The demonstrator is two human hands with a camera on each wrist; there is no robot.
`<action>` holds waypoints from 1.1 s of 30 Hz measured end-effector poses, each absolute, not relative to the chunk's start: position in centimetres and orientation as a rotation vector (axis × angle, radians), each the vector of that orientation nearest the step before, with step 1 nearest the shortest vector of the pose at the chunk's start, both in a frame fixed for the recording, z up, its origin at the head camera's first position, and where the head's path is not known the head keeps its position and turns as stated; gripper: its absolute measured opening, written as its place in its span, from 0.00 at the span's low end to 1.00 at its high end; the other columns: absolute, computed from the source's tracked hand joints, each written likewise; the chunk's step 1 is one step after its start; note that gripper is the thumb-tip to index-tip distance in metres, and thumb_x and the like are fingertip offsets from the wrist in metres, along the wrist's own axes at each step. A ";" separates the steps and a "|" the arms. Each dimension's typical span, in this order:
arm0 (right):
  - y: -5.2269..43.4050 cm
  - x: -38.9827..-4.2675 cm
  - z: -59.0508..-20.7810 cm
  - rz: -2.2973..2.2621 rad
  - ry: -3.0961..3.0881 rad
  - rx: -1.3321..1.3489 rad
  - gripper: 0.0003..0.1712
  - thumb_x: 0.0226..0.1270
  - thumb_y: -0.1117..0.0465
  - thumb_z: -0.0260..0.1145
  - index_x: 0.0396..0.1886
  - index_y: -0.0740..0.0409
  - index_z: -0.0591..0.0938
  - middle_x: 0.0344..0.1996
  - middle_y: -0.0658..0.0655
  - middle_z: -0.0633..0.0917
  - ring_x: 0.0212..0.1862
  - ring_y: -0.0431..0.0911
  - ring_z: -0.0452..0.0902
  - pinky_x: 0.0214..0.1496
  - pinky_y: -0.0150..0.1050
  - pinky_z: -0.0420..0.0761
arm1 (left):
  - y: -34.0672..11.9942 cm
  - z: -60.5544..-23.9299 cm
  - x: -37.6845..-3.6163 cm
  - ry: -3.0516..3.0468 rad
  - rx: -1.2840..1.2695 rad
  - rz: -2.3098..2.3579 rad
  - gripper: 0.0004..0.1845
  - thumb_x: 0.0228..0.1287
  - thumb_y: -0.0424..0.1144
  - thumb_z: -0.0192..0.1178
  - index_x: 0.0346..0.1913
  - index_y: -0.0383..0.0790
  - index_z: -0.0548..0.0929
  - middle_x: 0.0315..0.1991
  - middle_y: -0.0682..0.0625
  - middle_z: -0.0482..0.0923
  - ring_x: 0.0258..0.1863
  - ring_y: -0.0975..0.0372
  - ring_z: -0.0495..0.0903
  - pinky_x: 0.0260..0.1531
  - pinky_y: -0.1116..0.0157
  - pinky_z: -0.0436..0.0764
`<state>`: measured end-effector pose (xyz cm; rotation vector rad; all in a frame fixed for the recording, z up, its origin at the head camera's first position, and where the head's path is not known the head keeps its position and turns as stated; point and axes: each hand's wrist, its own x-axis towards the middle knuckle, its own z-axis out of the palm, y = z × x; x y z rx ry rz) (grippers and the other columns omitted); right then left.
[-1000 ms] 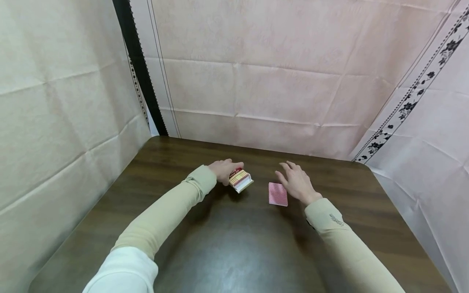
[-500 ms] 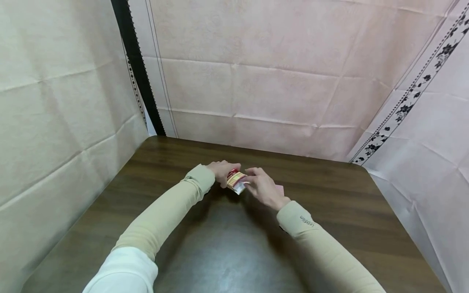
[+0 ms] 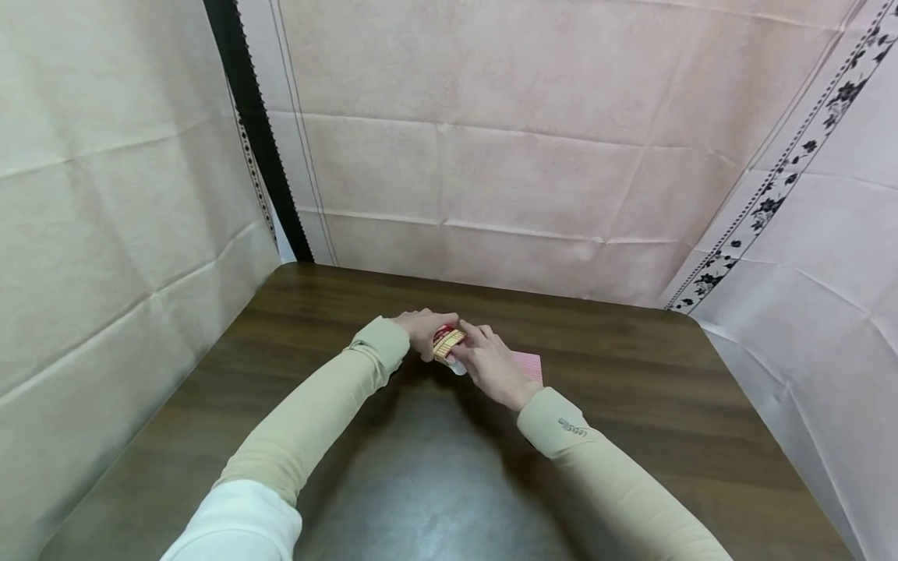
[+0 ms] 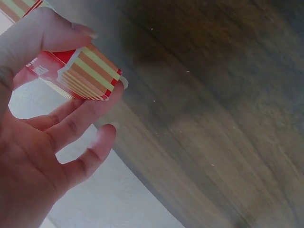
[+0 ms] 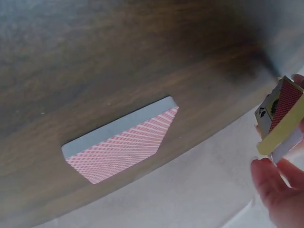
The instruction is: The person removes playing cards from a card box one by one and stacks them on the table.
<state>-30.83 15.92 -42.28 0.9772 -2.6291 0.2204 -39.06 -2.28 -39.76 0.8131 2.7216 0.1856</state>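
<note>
My left hand (image 3: 424,330) grips a red and yellow striped playing-card box (image 3: 447,340), its thumb and fingers on opposite sides in the left wrist view. My right hand (image 3: 494,366) reaches over the box's near, opened end, with thumb and fingers around it. In the right wrist view, the fingertips (image 5: 264,172) of that hand lie at the white flap (image 5: 287,144). A playing card with a black mark (image 5: 264,112) and a red patterned back (image 5: 286,102) show in the box's opening. Partly behind my right hand, a squared deck of pink-backed playing cards (image 3: 528,366) lies face down.
The dark wooden table (image 3: 393,483) reaches to a pale cloth backdrop (image 3: 449,171) at its far edge. Another hanging cloth (image 3: 126,234) borders the left side, and a floral-edged one (image 3: 807,327) the right.
My right hand has moved left from beside the deck to the box's open end and closed around it. The left hand has kept its grip on the box, nearly in place.
</note>
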 end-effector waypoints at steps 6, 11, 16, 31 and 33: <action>16.5 -30.3 -41.9 0.297 -2.616 0.961 0.15 0.63 0.63 0.67 0.50 0.55 0.85 0.65 0.62 0.74 0.58 0.52 0.75 0.58 0.44 0.78 | -2.7 -39.8 -39.4 2.752 0.750 0.168 0.34 0.42 0.31 0.73 0.52 0.55 0.68 0.41 0.48 0.75 0.38 0.56 0.74 0.31 0.60 0.73; 16.1 -30.3 -41.8 0.285 -2.640 0.890 0.15 0.61 0.49 0.69 0.41 0.53 0.84 0.60 0.60 0.77 0.57 0.53 0.76 0.59 0.50 0.76 | -2.6 -39.7 -39.4 2.776 0.721 0.162 0.35 0.42 0.31 0.73 0.53 0.55 0.68 0.43 0.48 0.75 0.39 0.56 0.73 0.33 0.59 0.73; 15.4 -30.0 -41.8 0.252 -2.750 0.782 0.22 0.57 0.44 0.70 0.43 0.54 0.79 0.57 0.61 0.77 0.56 0.55 0.74 0.60 0.53 0.75 | -3.0 -39.8 -39.0 2.759 0.746 0.190 0.36 0.42 0.31 0.72 0.55 0.54 0.67 0.46 0.46 0.75 0.43 0.54 0.72 0.37 0.57 0.74; 20.1 -30.0 -43.8 0.146 -2.950 0.143 0.25 0.68 0.44 0.57 0.47 0.62 0.70 0.35 0.67 0.75 0.37 0.60 0.75 0.35 0.54 0.78 | -4.7 -40.1 -39.5 2.803 0.677 0.197 0.35 0.39 0.30 0.71 0.53 0.51 0.67 0.45 0.44 0.75 0.42 0.52 0.73 0.37 0.54 0.73; 20.5 -29.9 -44.2 0.086 -2.975 0.069 0.26 0.69 0.43 0.55 0.46 0.64 0.70 0.35 0.68 0.76 0.39 0.61 0.76 0.37 0.55 0.79 | -4.5 -40.1 -39.5 2.802 0.686 0.199 0.35 0.40 0.30 0.71 0.53 0.51 0.66 0.45 0.44 0.74 0.42 0.52 0.73 0.37 0.54 0.72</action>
